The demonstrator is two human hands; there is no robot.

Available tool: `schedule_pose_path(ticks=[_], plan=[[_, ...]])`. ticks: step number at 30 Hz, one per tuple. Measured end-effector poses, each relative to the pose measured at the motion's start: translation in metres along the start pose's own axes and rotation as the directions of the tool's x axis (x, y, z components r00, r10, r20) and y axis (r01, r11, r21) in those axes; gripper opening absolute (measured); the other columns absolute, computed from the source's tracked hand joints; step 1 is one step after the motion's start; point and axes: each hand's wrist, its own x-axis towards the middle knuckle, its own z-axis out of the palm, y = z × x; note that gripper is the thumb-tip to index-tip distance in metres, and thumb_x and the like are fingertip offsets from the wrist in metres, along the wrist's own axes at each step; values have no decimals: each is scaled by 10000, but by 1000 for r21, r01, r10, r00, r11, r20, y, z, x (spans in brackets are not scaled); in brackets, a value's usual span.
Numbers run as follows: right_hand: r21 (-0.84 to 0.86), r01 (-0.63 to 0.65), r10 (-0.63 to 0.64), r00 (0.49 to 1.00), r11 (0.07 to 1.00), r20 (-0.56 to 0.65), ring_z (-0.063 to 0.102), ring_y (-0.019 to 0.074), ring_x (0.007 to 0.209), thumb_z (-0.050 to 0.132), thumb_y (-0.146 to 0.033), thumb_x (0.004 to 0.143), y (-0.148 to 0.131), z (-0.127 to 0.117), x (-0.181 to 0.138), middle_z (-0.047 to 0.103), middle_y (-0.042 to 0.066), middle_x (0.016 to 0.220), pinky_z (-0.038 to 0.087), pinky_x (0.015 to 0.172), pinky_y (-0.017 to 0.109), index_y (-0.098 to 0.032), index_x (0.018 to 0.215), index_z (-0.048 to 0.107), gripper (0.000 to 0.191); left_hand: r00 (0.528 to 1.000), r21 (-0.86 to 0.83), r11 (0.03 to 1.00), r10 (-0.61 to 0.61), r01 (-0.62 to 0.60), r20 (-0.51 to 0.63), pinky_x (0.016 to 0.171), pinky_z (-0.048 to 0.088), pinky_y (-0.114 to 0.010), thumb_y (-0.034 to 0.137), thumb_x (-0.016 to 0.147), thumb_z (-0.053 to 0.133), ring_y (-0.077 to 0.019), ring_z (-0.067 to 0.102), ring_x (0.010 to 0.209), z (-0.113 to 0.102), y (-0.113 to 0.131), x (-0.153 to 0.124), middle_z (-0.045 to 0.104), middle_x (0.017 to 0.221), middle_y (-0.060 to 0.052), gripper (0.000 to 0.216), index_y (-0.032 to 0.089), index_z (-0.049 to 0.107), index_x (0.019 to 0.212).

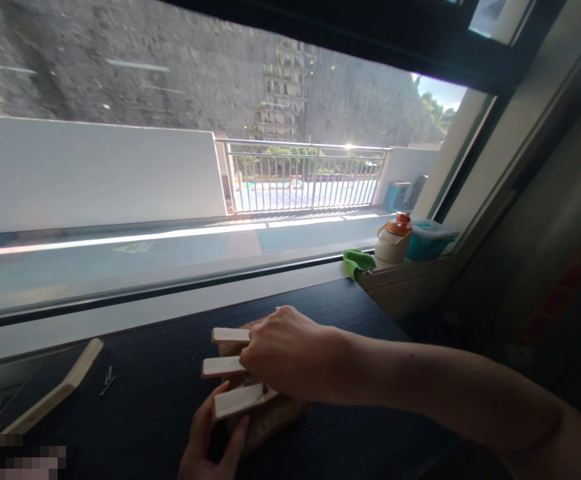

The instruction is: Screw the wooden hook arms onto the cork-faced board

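Note:
Three pale wooden strips lie side by side across a rough brown wood block on the dark table: a far strip [230, 335], a middle strip [221, 367] and a near strip [240, 401]. My left hand [208, 433] grips the near strip's left end between thumb and fingers. Over the strips' right ends, my right hand [285, 350] is closed; what its fingers hold, if anything, is hidden. A small dark screw or nail [264, 388] stands in the near strip just under that hand. The wood block [270, 427] shows below and between the strips.
Several loose screws or nails [107, 380] lie left on the dark table [155, 373], beside an angled wooden piece [55, 393]. On the sill by the window are a green cloth [358, 263], a bottle with an orange cap [393, 240] and a teal container [428, 240].

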Motion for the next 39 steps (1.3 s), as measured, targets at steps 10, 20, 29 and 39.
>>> schedule_pose_path(ticks=[10, 20, 29, 39], plan=[[-5, -25, 26, 999, 1000, 44, 650, 245, 715, 503, -67, 810, 2, -2, 3, 658, 79, 759, 449, 536, 323, -113, 741, 626, 149, 1000, 2, 1000, -12, 12, 15, 1008, 422, -341, 417, 683, 674, -248, 581, 1116, 0, 1, -1, 642, 1156, -24, 492, 250, 581, 1137], [-5, -3, 3, 1000, 1000, -11, 649, 231, 727, 518, -152, 827, 6, 2, 3, 673, 71, 787, 438, 510, 303, -132, 785, 642, 133, 998, 79, 995, 59, -62, 32, 1003, 428, -350, 448, 726, 624, -244, 582, 1119, 1, -4, 0, 628, 1174, -45, 501, 226, 540, 1166], [23, 67, -67, 997, 997, -40, 639, 212, 721, 524, -126, 823, 4, 8, 5, 670, 47, 795, 409, 504, 294, -136, 821, 628, 105, 998, 110, 992, 63, -66, 29, 979, 453, -344, 460, 740, 601, -244, 591, 1109, 1, -1, -1, 633, 1171, -44, 483, 228, 540, 1159], [57, -17, 21, 997, 998, -75, 654, 243, 814, 507, -253, 850, 17, 13, 11, 687, 102, 897, 464, 592, 321, -131, 946, 601, 181, 995, 106, 990, 92, -97, 46, 997, 433, -363, 458, 748, 600, -245, 579, 1125, 1, -9, 1, 617, 1188, -61, 505, 227, 510, 1188]])
